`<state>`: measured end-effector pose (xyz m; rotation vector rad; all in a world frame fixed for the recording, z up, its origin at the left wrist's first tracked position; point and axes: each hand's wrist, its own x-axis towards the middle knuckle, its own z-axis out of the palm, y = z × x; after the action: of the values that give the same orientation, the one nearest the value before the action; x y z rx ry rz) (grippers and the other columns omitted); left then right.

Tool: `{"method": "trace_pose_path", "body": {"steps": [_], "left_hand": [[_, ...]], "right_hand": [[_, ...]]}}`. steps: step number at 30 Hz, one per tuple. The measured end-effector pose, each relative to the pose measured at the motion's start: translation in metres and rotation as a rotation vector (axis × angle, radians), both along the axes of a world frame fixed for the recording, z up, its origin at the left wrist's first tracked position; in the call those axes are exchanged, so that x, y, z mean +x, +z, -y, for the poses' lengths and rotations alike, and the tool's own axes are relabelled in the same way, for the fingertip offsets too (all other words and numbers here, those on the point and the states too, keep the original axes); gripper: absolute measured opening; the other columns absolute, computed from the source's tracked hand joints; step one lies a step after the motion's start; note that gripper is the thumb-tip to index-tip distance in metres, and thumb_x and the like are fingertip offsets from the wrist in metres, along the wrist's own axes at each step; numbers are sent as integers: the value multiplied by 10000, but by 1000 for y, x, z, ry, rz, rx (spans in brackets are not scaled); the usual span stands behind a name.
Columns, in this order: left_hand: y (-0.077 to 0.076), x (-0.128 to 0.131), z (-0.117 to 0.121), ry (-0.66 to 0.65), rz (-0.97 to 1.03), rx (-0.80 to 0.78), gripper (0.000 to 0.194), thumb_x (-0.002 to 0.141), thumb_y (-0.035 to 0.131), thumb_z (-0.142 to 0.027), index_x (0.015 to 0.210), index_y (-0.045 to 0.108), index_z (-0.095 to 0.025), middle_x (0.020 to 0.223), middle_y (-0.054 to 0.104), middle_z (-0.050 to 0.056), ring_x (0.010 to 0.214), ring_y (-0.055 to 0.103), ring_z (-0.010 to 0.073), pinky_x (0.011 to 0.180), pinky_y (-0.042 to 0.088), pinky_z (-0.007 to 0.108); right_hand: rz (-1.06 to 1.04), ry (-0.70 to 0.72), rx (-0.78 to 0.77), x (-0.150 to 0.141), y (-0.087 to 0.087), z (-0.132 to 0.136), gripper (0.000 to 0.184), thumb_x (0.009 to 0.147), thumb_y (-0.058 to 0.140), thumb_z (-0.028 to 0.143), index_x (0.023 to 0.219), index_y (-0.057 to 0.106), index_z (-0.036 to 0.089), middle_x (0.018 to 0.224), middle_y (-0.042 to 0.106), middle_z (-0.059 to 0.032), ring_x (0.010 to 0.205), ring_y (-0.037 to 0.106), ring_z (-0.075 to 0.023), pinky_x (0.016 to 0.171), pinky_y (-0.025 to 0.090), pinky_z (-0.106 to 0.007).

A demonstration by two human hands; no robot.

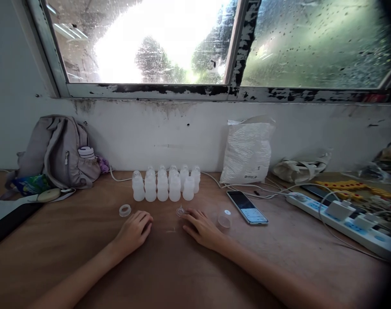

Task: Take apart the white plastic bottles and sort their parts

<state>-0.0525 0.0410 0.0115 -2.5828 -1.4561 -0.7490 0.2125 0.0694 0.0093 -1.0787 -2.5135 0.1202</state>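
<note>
My left hand [135,227] rests on the wooden table, fingers loosely bent and thumb a little apart, holding nothing visible. A white ring collar [125,210] lies just beyond it. My right hand [201,228] lies with fingers stretched forward; its index fingertip is at a small clear bottle teat [180,210], and whether it touches or presses the teat is hard to tell. Right of that hand is a clear cup-shaped cap [224,220]. Beyond both hands, several frosted baby bottles [162,189] stand upright in two rows. The front right bottle [188,189] looks shorter, without a teat on top.
A phone [247,208] lies right of the cap. Farther right is a white power strip [343,223] with chargers and trailing cables. A white plastic package [247,150] leans against the wall below the window. At the left stands a grey backpack [60,150].
</note>
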Motion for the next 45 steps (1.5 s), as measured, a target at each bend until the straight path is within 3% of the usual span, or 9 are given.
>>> {"method": "trace_pose_path", "body": {"steps": [6,10,13,19,23,27,31,38,45], "left_hand": [[-5,-41,-23,383,-76,55,365,775,443,-343,1086,462,-151,1137,494,131,1030,462,292,836,377,430],[-17,-69,-35,532,25,-114,431,767,435,-429,1048,481,-105,1001,577,143,948,525,289,799,407,415],[-15,-59,-31,457,194,-129,365,760,466,-424,980,509,-136,959,591,101,909,543,244,799,422,381],[14,21,-7,-24,419,-157,320,735,544,-357,1014,498,-207,982,564,47,878,539,178,779,448,322],[25,58,-5,-202,481,-200,294,714,556,-253,997,510,-194,936,560,52,858,531,174,767,445,309],[18,67,-14,-233,478,-272,310,688,585,-225,990,521,-196,911,554,41,849,522,167,761,438,299],[3,66,-22,-262,389,-381,339,663,631,-274,982,532,-219,923,559,24,874,510,166,771,428,294],[-7,65,-28,-231,336,-406,373,654,632,-303,1002,526,-221,955,564,48,910,502,204,801,415,346],[-19,58,-28,-201,320,-353,388,649,641,-326,996,514,-209,1009,539,63,941,481,215,817,413,371]], "right_hand": [[77,17,-86,-9,-3,-12,438,860,322,455,1247,393,262,1314,360,-110,1219,303,-252,957,242,-478],[58,36,-85,-11,0,-8,420,869,326,420,1244,396,244,1289,390,-108,1212,311,-233,964,240,-457],[35,125,-63,-9,6,5,398,861,363,398,1225,421,248,1253,420,-105,1168,360,-219,955,268,-423],[25,303,-58,-4,12,21,324,844,419,360,1145,516,288,1262,414,-74,1161,368,-208,946,296,-387],[-117,326,71,2,9,16,241,822,438,255,1005,593,225,1153,504,-84,1056,448,-203,882,355,-371],[-291,297,145,8,3,11,150,785,427,171,810,575,180,808,577,-73,744,502,-163,685,431,-312],[-306,288,119,7,1,7,130,780,422,163,764,549,184,747,553,-63,682,483,-156,630,432,-294],[-162,309,18,3,7,4,278,792,448,175,1051,536,226,1057,539,-76,913,503,-173,810,418,-336],[12,345,-88,1,10,6,410,847,410,307,1248,396,224,1308,396,-77,1227,299,-216,990,275,-408]]}}
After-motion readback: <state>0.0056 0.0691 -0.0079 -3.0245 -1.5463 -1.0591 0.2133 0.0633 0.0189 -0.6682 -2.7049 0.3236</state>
